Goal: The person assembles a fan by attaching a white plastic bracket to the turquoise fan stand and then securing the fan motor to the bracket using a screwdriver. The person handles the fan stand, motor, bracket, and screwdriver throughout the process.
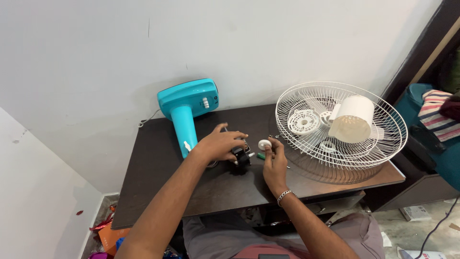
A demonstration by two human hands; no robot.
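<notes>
The left hand (218,144) lay over a black fan motor (239,157) near the middle of the dark bench (158,182), its fingers curled down and pressed onto the top of the motor. Just right of the motor, the right hand (274,163) held a small white round knob (264,144), pinched between thumb and fingertips and raised a little off the bench. A green-handled screwdriver (261,156) lay between the motor and the right hand. Left of the motor stood the turquoise fan base (188,108), tipped against the wall; right of the motor sat the white wire fan guard (341,125), holding a white motor cover (352,119) and several white plastic discs. The guard looked to overhang the bench edge, so a nudge from the right elbow could likely send it and its loose parts to the floor. The knob, held only by the fingertips, could slip and roll off, and the screwdriver might be knocked aside.
</notes>
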